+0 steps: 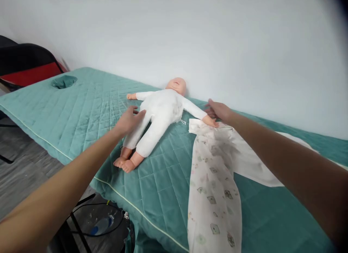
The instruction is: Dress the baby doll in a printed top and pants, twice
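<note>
1. Folding chair [29, 64], upper left; plastic bottle [102, 225], lower left.
2. Baby doll [161, 104] lies centre frame on quilted cover [160, 178], one arm overlapping printed garment [214, 187], lower right.
3. Left hand [129, 120]: open, fingers at doll's thigh; contact unclear.
4. Right hand [219, 111]: half-open beside doll's outstretched arm.

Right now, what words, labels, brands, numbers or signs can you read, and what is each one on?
There is no readable text.
White cloth garment with small printed motifs: too blurred to tell whether any are lettering.
Clear plastic bottle with blue end: too small to make out any label.
</note>
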`<move>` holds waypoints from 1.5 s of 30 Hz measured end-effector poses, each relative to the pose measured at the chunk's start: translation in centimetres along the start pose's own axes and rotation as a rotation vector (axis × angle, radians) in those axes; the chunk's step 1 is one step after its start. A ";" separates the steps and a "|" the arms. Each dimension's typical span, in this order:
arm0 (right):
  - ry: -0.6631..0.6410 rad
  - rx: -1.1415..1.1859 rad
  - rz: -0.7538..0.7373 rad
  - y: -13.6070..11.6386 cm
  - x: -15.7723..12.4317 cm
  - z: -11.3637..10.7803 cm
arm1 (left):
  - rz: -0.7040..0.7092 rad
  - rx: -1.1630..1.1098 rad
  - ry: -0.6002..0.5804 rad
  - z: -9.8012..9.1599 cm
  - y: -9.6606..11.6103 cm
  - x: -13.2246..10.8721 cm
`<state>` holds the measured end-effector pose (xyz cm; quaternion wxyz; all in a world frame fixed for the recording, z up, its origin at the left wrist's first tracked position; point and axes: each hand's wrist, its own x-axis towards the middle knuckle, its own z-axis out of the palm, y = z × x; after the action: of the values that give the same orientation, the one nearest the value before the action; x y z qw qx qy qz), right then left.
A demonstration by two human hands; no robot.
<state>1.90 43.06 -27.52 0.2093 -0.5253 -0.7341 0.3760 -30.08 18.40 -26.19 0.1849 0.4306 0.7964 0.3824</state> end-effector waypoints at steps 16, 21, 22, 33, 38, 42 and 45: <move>-0.117 -0.989 -0.047 3.3 -17.9 -13.6 | 0.390 0.092 -0.550 16.1 12.6 -20.0; -0.062 -0.828 -0.190 1.8 -23.3 -15.3 | 0.892 -0.116 -0.662 15.8 15.7 -23.2; -0.061 -0.778 -0.251 1.6 -24.4 -15.4 | 0.942 -0.134 -0.608 15.6 16.4 -23.4; 0.073 -0.483 -0.566 2.0 -38.7 -13.9 | 0.975 0.229 -0.197 16.4 21.1 -21.9; -0.076 -0.358 -0.358 6.0 -45.3 -12.9 | 0.763 0.054 0.104 14.8 22.7 -21.4; -0.257 -0.305 -0.238 9.5 -48.0 -10.0 | 0.851 -0.168 0.196 12.9 23.9 -21.7; -0.207 -0.255 -0.213 10.4 -48.2 -8.3 | 0.898 -0.189 0.209 11.8 24.2 -22.1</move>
<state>31.49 2.74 -26.07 0.1029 -0.4255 -0.8448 0.3078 2.81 13.58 -15.91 -0.0416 0.6727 0.5075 0.5368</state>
